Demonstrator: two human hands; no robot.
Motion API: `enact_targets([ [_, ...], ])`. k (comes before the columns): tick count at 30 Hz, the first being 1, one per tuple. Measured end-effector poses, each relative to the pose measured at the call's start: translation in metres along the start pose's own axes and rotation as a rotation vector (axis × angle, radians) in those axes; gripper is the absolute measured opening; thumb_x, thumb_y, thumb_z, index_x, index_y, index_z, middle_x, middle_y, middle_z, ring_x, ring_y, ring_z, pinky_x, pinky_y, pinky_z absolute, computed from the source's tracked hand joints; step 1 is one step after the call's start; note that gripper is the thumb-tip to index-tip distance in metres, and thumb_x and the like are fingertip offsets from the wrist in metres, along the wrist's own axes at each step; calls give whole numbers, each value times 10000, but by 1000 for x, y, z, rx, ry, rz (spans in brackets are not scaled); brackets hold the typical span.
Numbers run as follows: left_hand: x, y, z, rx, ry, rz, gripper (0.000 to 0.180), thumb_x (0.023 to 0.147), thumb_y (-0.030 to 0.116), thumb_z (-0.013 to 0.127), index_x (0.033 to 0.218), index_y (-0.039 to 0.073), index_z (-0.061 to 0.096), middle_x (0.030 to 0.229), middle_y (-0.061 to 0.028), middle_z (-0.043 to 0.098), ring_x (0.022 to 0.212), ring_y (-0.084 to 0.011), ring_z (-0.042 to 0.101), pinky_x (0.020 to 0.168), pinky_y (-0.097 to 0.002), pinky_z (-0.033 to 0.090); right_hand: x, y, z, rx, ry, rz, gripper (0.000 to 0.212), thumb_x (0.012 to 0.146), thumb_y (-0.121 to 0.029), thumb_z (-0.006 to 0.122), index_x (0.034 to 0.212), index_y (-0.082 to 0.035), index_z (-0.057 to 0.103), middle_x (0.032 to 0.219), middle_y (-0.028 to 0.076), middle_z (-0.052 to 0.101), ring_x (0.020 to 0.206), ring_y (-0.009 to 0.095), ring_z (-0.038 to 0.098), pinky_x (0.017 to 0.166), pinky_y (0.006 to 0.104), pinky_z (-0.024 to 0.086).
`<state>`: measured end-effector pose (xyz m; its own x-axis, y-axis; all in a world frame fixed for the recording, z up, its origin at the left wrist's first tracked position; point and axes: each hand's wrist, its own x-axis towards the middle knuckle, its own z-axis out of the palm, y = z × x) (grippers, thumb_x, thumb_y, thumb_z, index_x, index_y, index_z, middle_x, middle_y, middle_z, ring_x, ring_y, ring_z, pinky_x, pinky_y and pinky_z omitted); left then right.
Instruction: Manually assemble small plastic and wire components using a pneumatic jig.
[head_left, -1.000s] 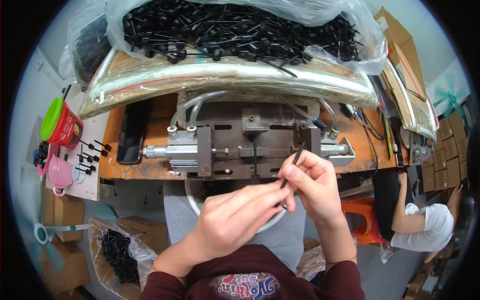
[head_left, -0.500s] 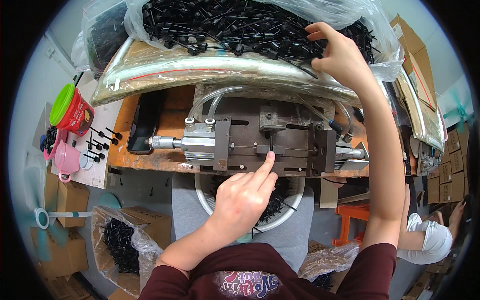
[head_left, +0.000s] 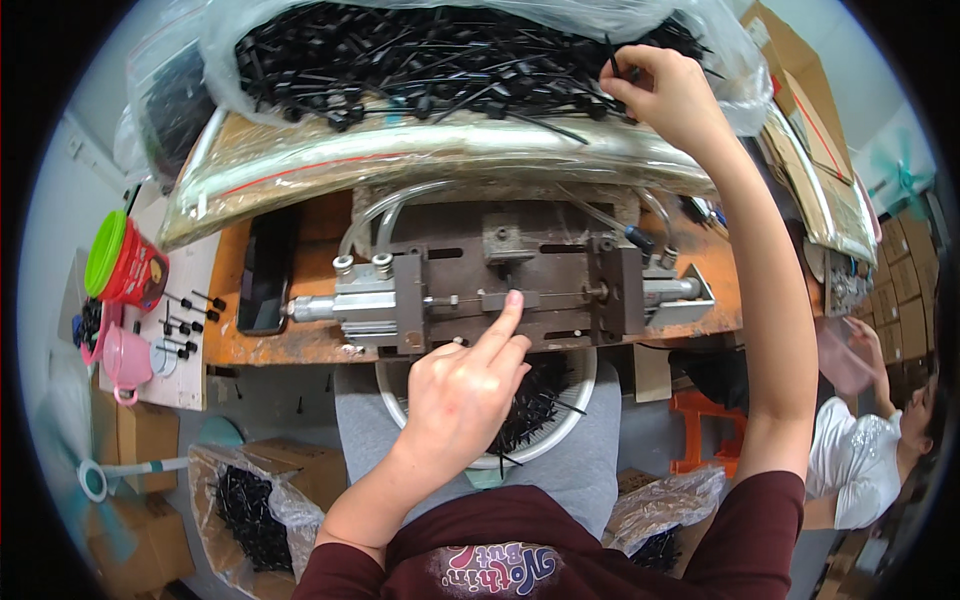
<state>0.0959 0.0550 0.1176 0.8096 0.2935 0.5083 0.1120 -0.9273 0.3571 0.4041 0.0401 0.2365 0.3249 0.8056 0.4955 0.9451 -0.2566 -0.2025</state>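
My left hand [head_left: 462, 392] reaches to the middle of a metal clamping fixture [head_left: 555, 320]. Its index finger is stretched out, the tip on a small block with a dark part at its centre; the other fingers curl loosely and hold nothing. Up at the far right, my right hand [head_left: 668, 88] pinches a black plastic part with a thin stem [head_left: 611, 48] between thumb and fingers. That hand is over a heap of similar black stemmed parts [head_left: 440, 65] in an open clear plastic bag; its fingers hide some of the held part.
A white basket [head_left: 392, 398] with black parts sits between my knees. To the left are a phone [head_left: 266, 285], a red tub [head_left: 140, 270], a pink cup [head_left: 126, 358] and several loose parts. Air hoses [head_left: 388, 225] rise behind the fixture. Another person [head_left: 860, 450] is at far right.
My right hand has closed its fingers on a black stemmed part in the heap. The view has shifted slightly. My left index finger stays at the fixture's middle. The person at right has raised an arm.
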Motion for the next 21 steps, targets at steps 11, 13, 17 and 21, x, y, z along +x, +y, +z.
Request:
enact_targets([
  [11, -11, 4, -20, -338, -150, 24, 306, 674, 174, 858, 905, 40, 709, 1162, -145, 701, 601, -147, 664, 565, -242, 518, -63, -2, -40, 1152, 228, 303, 227, 919, -167, 705, 1048, 18, 678, 869, 19, 659, 692, 45, 600, 616, 157, 475],
  [13, -15, 14, -33, -523, -161, -60, 422, 624, 168, 903, 966, 10, 713, 1146, -162, 705, 632, -113, 679, 584, -229, 539, -90, -52, -38, 1162, 119, 442, 264, 921, -262, 703, 987, -8, 681, 749, 27, 654, 509, 37, 538, 450, 172, 396],
  [17, -6, 22, -38, -524, 165, -106, 523, 664, 56, 872, 1146, -13, 680, 1142, -183, 692, 839, -196, 707, 702, -297, 597, -146, -97, -18, 1342, -301, 594, 255, 886, -268, 750, 888, -28, 663, 708, 32, 658, 459, 50, 536, 414, 197, 414],
  [21, 1, 25, -36, -459, 165, 99, 364, 706, -5, 820, 1056, -1, 722, 1001, -136, 712, 834, -228, 706, 713, -301, 574, -181, -113, 3, 1564, -432, 669, 217, 901, -189, 738, 883, 4, 640, 684, 51, 638, 443, 61, 525, 403, 194, 374],
])
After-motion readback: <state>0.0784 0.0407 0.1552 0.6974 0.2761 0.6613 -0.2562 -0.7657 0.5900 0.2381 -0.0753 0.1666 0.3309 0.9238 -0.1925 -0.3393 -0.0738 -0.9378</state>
